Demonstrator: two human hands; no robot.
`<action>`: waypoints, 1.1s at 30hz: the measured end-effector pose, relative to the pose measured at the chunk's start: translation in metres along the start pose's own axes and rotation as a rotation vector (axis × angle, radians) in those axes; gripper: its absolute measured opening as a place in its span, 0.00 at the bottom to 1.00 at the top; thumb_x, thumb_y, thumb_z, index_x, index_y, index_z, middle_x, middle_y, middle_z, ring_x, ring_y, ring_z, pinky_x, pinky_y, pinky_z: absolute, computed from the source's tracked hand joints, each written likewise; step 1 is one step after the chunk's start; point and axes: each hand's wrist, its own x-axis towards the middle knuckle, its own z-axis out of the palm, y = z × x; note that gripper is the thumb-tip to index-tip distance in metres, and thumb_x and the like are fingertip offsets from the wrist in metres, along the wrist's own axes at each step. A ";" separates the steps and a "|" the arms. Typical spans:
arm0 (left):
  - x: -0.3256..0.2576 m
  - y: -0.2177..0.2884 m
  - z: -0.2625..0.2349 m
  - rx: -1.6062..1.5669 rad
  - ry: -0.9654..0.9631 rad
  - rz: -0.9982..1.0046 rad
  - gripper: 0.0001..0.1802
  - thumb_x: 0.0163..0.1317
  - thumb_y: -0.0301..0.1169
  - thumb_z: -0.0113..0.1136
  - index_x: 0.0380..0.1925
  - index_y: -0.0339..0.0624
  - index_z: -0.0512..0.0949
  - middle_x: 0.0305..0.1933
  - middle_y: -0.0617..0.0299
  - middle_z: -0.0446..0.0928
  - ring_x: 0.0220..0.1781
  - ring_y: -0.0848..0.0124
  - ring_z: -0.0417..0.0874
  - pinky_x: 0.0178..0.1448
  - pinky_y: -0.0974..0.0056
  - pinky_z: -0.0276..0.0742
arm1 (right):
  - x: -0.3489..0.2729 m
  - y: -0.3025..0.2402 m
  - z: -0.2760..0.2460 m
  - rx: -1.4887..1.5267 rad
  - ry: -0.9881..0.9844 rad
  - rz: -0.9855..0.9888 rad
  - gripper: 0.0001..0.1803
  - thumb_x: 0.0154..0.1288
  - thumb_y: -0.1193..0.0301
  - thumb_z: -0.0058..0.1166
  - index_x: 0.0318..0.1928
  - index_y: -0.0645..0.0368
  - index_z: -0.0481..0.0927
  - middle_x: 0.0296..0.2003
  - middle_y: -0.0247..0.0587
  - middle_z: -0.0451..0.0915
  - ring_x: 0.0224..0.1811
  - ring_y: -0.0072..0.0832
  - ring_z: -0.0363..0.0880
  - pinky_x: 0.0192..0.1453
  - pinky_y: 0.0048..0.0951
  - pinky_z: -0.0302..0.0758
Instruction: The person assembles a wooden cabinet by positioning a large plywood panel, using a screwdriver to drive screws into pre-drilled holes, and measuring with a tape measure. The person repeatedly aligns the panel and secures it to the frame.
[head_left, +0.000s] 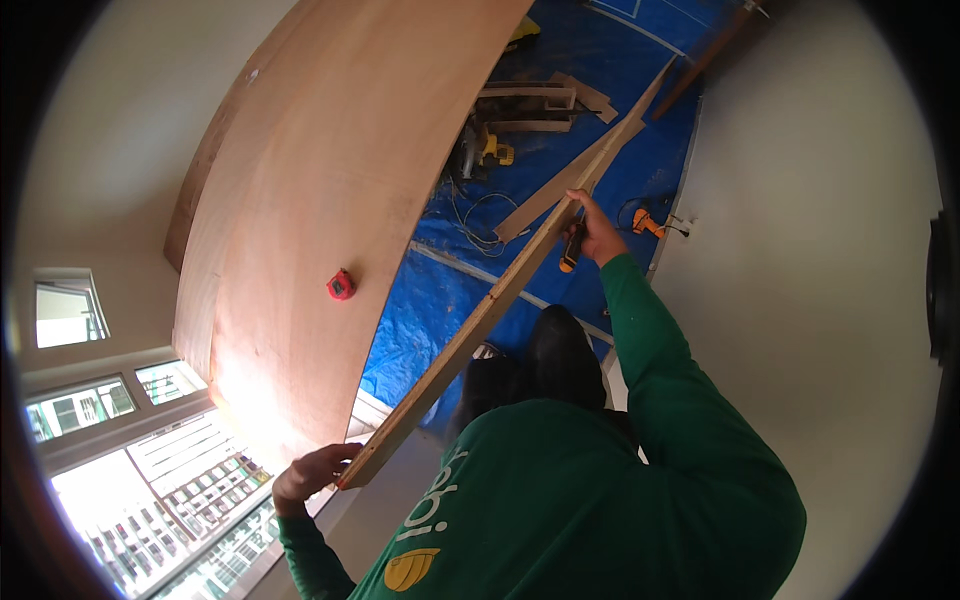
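A long wooden batten (490, 305) slants across my front, from low on the left to the far right. My left hand (308, 476) is at its near end, fingers bent against the wood by the window. Farther up, my right hand (596, 235) grips the batten, thumb over the top edge. That same hand also holds a black-and-yellow handled tool (572, 248), which hangs below the batten; its kind is unclear. To the left, a red tape measure (341, 285) lies on a big plywood sheet (310, 150).
Blue tarpaulin (400, 335) covers the floor. On it are a yellow-and-black power tool (495, 150), a loose cable (470, 225), wood offcuts (530, 125), a flat board (545, 195) and an orange tool (648, 222) by the right wall (800, 230). Windows (160, 490) are at lower left.
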 end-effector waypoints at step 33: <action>0.069 0.044 0.034 0.290 1.653 0.459 0.33 0.83 0.60 0.52 0.52 0.35 0.80 0.46 0.53 0.78 0.48 0.63 0.76 0.60 0.54 0.75 | 0.093 -0.115 0.050 -0.070 -0.114 -0.092 0.14 0.72 0.63 0.75 0.38 0.58 0.84 0.23 0.29 0.73 0.22 0.20 0.68 0.29 0.30 0.70</action>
